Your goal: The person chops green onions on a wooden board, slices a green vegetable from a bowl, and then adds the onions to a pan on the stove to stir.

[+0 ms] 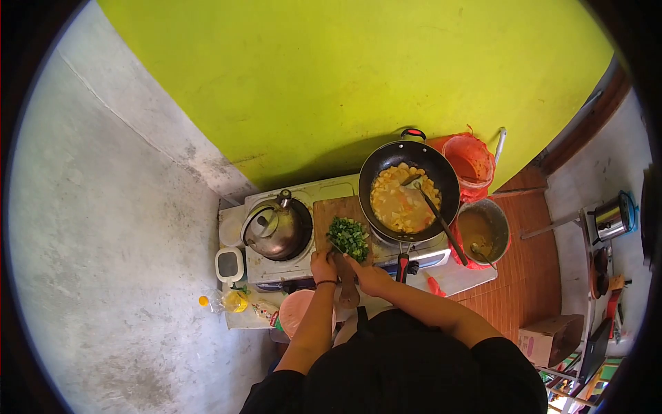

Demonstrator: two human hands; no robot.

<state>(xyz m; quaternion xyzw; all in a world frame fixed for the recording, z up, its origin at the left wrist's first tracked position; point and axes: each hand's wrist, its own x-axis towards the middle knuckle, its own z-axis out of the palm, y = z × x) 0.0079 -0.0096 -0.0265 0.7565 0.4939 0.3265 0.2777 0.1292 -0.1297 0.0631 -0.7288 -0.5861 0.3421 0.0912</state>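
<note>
A wooden cutting board (336, 208) lies between the kettle and the wok, its handle pointing toward me. Chopped green leaves (349, 239) are heaped on it. My left hand (323, 268) is closed at the board's near left corner, beside the handle. My right hand (373, 279) is closed at the near right side, below the greens. A thin blade, seemingly a knife (336, 246), slants from my right hand to the greens' left edge; its grip is hidden. To the right, a black wok (370, 165) holds yellowish pieces in liquid, with a black-handled ladle (433, 205) resting in it.
A metal kettle (269, 231) stands on the left burner of the stove (331, 188). Right of the wok are a red bucket (469, 160) and a pot (505, 222) with a spoon. A yellow-capped bottle (231, 301) and a pink round container (295, 312) are at lower left.
</note>
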